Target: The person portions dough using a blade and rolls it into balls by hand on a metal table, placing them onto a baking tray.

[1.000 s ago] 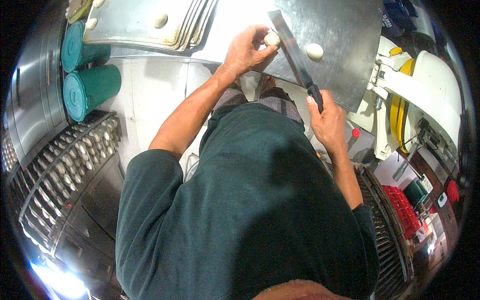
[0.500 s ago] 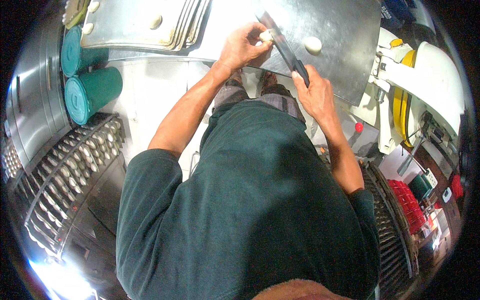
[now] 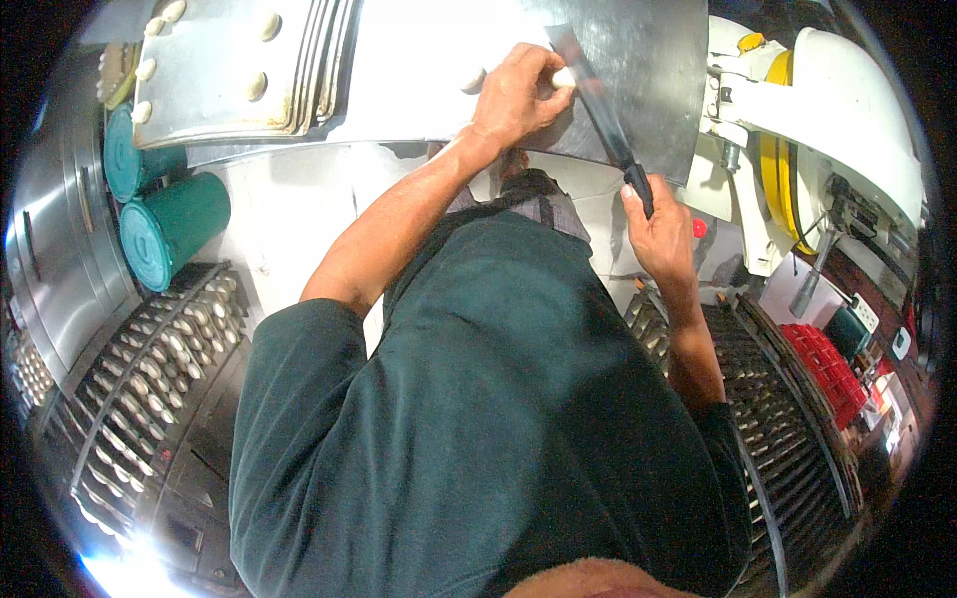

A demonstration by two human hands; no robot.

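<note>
Left hand (image 3: 518, 97): we have its thumb and fingers curled together, pinching a pale ball (image 3: 564, 78) at their tips.
Ball: we see it at the right side of our left fingertips, right next to the knife's blade; we cannot tell whether the two touch.
Right hand (image 3: 658, 224): we have its fingers closed round the black handle of the knife (image 3: 595, 105), the thumb laid along it.
Knife: its long blade runs from our right fingers away from us and leftward, past the ball, the tip lying a little beyond our left fingers.
Second ball (image 3: 473, 80): we find it on the table, just left of our left fingers.
Table (image 3: 653, 70): metal, beneath our left fingers and reaching out to both sides of them.
Trays (image 3: 199, 95): a stack well left of our left fingers; on the top one we count six pale balls, spaced apart.
Bins (image 3: 189, 224): two, green, left of our left fingers and nearer our body, beside the table.
Left rack (image 3: 150, 384): nearer still and far left of our left fingers, bearing rows of pale pieces.
Machine (image 3: 867, 120): white with a yellow band, well right of our right fingers.
Crate (image 3: 822, 369): red, right of our right fingers and nearer us.
</note>
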